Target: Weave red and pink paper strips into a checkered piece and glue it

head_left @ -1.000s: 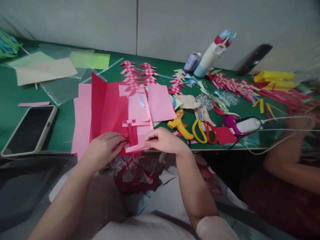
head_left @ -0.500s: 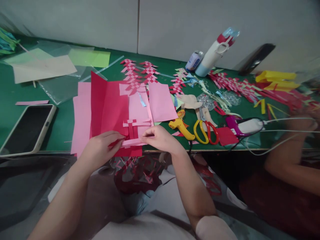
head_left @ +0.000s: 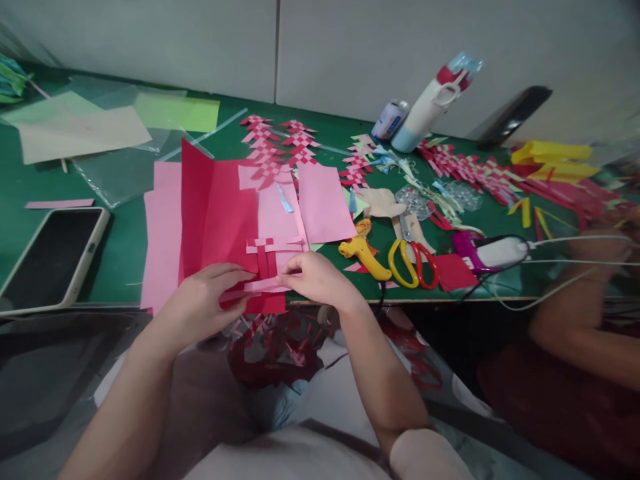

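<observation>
A pink paper strip (head_left: 265, 285) lies across red paper strips near the table's front edge. My right hand (head_left: 315, 280) is closed in a pinch on its right end. My left hand (head_left: 203, 300) is at the other end, thumb and fingers apart, with the strip's end showing between them. Just above, a small woven piece of red and pink strips (head_left: 263, 245) rests on the papers. Beneath are a folded red sheet (head_left: 227, 207) and pink sheets (head_left: 163, 233); the left fingers hide part of the red sheet.
Right of the hands lie a yellow glue gun (head_left: 367, 257), scissors (head_left: 413, 263) and a purple device (head_left: 470, 250) with cables. Finished woven chains (head_left: 260, 147), a can (head_left: 389, 121) and a bottle (head_left: 433, 103) are behind. A phone (head_left: 53, 257) lies left. Another person's arm (head_left: 575, 300) is at right.
My left thumb and fingers have parted, and more of the pink strip's left end shows. My right hand has shifted slightly left with the strip.
</observation>
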Demonstrator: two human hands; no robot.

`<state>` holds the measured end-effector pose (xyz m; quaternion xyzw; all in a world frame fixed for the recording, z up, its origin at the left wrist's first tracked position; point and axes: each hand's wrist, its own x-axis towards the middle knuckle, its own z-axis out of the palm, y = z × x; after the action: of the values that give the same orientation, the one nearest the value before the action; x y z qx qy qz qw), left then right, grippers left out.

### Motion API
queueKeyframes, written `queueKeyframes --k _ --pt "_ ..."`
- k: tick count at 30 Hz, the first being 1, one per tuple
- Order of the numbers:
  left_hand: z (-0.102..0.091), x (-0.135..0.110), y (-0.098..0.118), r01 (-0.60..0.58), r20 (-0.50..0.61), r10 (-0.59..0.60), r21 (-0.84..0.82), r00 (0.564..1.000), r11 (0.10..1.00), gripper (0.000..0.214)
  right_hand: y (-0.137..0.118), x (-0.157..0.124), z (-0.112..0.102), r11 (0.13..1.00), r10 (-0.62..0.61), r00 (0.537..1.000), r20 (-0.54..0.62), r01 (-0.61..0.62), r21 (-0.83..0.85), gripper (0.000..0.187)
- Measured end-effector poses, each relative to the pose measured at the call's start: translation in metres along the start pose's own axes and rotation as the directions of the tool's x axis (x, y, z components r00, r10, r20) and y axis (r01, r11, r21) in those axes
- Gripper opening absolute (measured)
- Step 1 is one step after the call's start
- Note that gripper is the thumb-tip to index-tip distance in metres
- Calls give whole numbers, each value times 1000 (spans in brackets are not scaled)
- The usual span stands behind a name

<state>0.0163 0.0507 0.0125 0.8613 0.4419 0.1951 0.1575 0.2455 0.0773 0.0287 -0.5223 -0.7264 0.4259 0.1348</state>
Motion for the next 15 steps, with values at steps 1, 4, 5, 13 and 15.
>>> queueKeyframes --k 1,4,5,13,15 --pt "0 0 -1 2 3 -2 1 1000 1000 29 -2 0 0 1000 5 1000 -1 -5 -15 22" --pt "1 0 -1 10 5 -10 4 1000 1000 28 -5 2 0 999 11 1000 1 -11 -37 22" --pt "1 1 0 13 2 -13 2 1000 1000 28 -6 2 0 999 9 1000 -1 -9 -35 22" --pt "-1 6 6 49 -17 -50 -17 999 999 23 -8 3 1 999 34 999 -21 -35 -39 24" --pt "-1 5 5 45 -15 -46 -21 999 999 23 -9 3 1 998 31 998 -50 -34 -58 22"
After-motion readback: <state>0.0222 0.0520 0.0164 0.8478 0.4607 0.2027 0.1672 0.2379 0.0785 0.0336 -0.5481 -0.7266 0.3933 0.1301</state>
